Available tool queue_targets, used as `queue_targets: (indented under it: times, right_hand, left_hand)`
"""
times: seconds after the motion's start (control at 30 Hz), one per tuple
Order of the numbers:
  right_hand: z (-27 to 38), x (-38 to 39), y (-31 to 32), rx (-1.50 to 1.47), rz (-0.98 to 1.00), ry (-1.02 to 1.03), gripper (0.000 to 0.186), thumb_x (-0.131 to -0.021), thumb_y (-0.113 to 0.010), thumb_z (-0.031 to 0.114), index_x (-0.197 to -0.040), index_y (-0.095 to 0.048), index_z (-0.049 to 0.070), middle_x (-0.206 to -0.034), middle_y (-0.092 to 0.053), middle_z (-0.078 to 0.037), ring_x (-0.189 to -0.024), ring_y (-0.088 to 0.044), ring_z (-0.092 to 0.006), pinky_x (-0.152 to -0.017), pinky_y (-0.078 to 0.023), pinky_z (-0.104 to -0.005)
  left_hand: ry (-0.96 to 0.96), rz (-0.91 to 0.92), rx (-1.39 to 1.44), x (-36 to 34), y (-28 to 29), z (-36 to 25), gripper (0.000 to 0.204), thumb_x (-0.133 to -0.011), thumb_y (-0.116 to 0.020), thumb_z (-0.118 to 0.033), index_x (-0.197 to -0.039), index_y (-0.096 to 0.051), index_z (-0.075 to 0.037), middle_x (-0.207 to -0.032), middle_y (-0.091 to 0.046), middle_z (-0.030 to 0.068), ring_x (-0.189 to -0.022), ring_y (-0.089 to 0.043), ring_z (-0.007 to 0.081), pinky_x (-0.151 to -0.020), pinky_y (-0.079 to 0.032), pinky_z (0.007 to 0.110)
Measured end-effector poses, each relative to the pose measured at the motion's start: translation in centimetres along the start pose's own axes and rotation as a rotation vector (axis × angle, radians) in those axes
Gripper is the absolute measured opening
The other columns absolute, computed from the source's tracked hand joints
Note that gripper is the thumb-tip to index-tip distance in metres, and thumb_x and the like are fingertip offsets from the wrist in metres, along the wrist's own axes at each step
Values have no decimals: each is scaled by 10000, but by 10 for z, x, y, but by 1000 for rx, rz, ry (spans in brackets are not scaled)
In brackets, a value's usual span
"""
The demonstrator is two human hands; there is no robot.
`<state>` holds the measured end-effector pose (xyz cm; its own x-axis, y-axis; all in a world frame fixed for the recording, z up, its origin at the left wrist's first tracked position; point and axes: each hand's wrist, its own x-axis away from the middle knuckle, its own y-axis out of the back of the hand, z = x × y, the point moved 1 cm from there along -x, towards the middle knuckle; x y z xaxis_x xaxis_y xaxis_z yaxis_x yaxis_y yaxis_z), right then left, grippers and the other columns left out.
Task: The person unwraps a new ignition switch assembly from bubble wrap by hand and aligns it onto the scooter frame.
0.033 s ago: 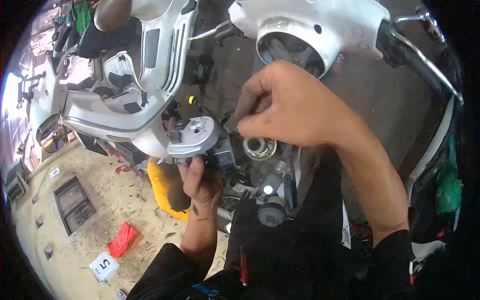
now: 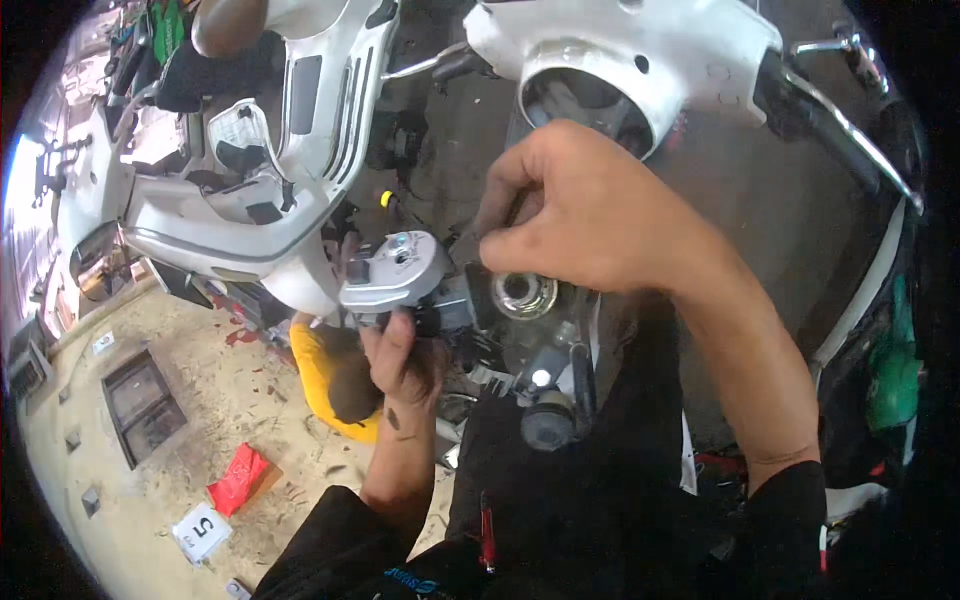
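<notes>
My left hand [image 2: 400, 368] grips a silver-grey housing [image 2: 395, 283] with a dark underside from below, its thumb against the near edge. The housing has a round end with a hole and a small black block on top. To the right, my right hand [image 2: 572, 208] is closed in a pinch with its fingers curled down; whatever lies between the fingertips is hidden. Just below it sits the round metal steering head [image 2: 525, 294] of the scooter in front of me. A black round cap [image 2: 548, 426] stands nearer, beside a dark curved hose.
A white headlight shell [image 2: 640, 70] with a round opening and chrome brake levers lies beyond my right hand. A white scooter body [image 2: 240, 240] stands at the left. A person in a yellow shirt [image 2: 325, 385] is low behind my left arm. A cable with a yellow tip [image 2: 387, 199] sticks up nearby.
The view has shifted very slightly. Both hands keep the same pose, and the housing stays in my left hand.
</notes>
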<state>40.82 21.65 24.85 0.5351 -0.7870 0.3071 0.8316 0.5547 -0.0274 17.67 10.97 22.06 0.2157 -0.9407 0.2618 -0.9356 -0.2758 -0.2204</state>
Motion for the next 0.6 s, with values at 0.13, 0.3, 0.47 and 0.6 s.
queue_targets:
  times: [0.13,0.3,0.47,0.6]
  right_hand:
    - [12,-10,-20,349,-7,37,224,-640,-722,100,-798,-688,-55,-664,-648,-163,-631,-648,-188,-599,-494,-305]
    - [32,-7,-31,531,-27,-51,207,-616,-726,90,-762,-658,-40,-664,-620,-189,-615,-621,-247,-615,-487,-342]
    - [51,-13,-41,644,-5,-162,155,-624,-710,90,-716,-669,-28,-702,-632,-232,-708,-658,-364,-665,-512,-412]
    - [48,-20,-45,667,76,-227,157,-631,-706,77,-719,-638,-34,-668,-622,-205,-641,-645,-302,-631,-497,-386]
  left_hand:
    - [-15,44,66,-6,-9,3,914,-787,-732,-242,-1492,-196,-17,-1326,-470,161,-1223,-478,272,-1060,-351,401]
    - [-30,86,-14,-11,-15,-6,875,-798,-746,-276,-1463,-244,-9,-1278,-496,148,-1173,-501,236,-1027,-372,368]
    - [-26,127,-8,-17,-5,-5,867,-797,-766,-275,-1453,-259,-18,-1278,-496,152,-1167,-512,236,-1019,-387,370]
    - [-46,154,-26,-20,-6,-7,851,-796,-772,-259,-1447,-274,-29,-1285,-493,152,-1164,-515,236,-1020,-388,368]
